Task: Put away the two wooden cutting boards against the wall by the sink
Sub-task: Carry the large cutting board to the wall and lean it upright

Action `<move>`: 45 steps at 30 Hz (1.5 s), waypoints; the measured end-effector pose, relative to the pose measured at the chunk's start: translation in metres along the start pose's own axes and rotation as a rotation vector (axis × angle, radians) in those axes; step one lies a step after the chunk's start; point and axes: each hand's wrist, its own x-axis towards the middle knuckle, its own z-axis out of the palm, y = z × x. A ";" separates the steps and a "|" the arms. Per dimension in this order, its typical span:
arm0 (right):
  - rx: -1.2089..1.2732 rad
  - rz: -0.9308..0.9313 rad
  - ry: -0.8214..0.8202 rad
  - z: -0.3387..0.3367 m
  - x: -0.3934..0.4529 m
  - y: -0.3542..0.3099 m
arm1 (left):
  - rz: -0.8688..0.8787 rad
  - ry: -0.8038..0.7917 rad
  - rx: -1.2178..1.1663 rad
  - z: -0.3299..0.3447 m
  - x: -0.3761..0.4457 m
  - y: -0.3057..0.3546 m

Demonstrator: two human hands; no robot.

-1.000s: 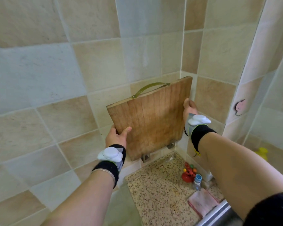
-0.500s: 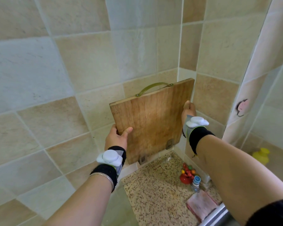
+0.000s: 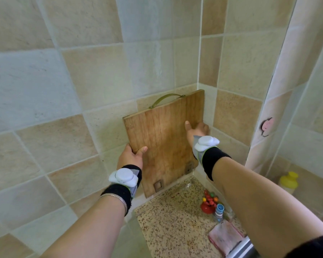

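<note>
A speckled granite worktop point(image 3: 175, 220) meets beige tiled walls point(image 3: 82, 81) in a corner. The brown rectangular wooden cutting board point(image 3: 162, 142) with its curved metal handle now stands lower and deeper in that corner than before. The left hand point(image 3: 131, 157) clasps its left edge, the right hand point(image 3: 196, 130) its right edge, both arms outstretched.

One head-worn wide-angle camera looks forward and down along both forearms. It sits close, facing the beige tiled wall corner point(image 3: 199, 84) just beyond the hands.
</note>
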 end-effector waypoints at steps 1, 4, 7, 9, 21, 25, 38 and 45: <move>0.013 -0.013 -0.009 0.003 -0.005 -0.004 | -0.006 -0.007 0.008 -0.001 0.002 0.000; 0.043 -0.092 0.014 0.012 -0.019 -0.012 | -0.022 -0.036 -0.014 -0.002 0.004 0.001; 0.047 -0.213 0.035 0.021 -0.032 -0.017 | -0.046 -0.041 -0.091 -0.001 0.004 0.000; 0.030 -0.265 0.032 0.029 -0.040 -0.020 | -0.082 -0.054 -0.086 0.001 0.002 -0.003; -0.109 -0.287 -0.102 0.044 -0.053 -0.016 | -0.070 -0.152 0.164 0.000 0.016 -0.012; -0.112 -0.255 -0.137 0.051 -0.054 -0.020 | -0.068 -0.215 0.343 -0.004 0.024 -0.012; -0.175 -0.187 -0.216 0.028 -0.068 -0.016 | -0.139 -0.267 0.457 -0.015 0.016 -0.018; -0.212 -0.144 -0.207 0.010 -0.100 -0.003 | -0.101 -0.266 0.427 -0.034 -0.011 -0.013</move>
